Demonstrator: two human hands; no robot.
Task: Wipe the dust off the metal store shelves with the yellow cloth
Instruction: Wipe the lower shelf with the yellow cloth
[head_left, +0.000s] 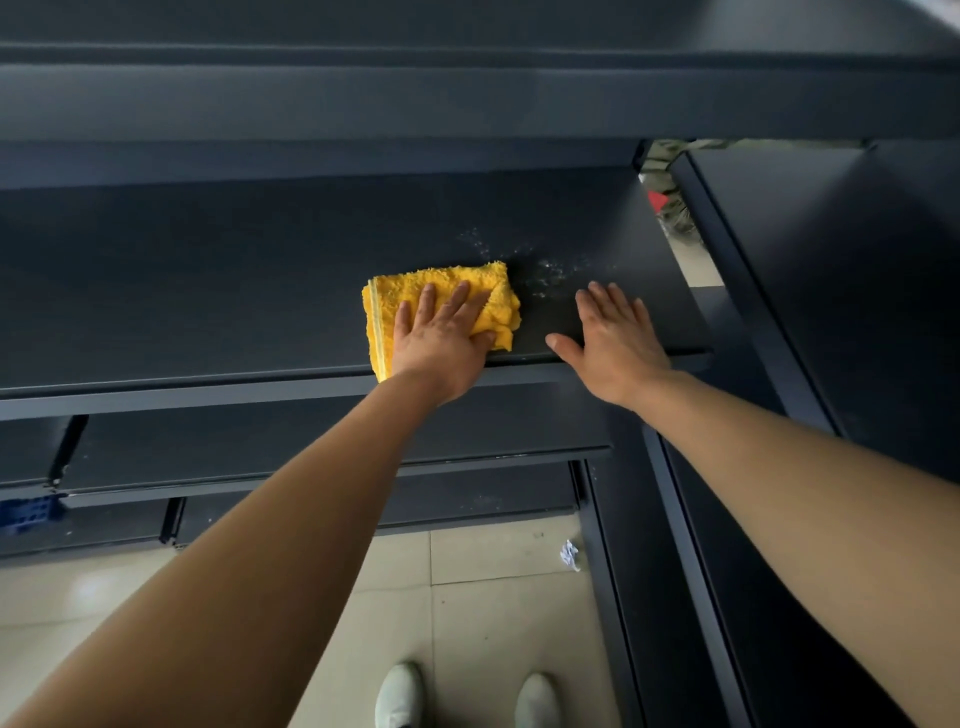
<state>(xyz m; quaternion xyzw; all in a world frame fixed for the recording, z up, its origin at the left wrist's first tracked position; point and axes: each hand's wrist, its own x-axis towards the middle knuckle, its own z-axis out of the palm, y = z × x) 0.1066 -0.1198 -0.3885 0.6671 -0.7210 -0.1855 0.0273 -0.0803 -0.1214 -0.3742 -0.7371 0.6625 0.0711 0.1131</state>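
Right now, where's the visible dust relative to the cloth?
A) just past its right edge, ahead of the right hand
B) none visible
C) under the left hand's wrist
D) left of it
A: pale dust specks lie on the shelf just beyond the yellow cloth's right edge, ahead of the right hand's fingertips.
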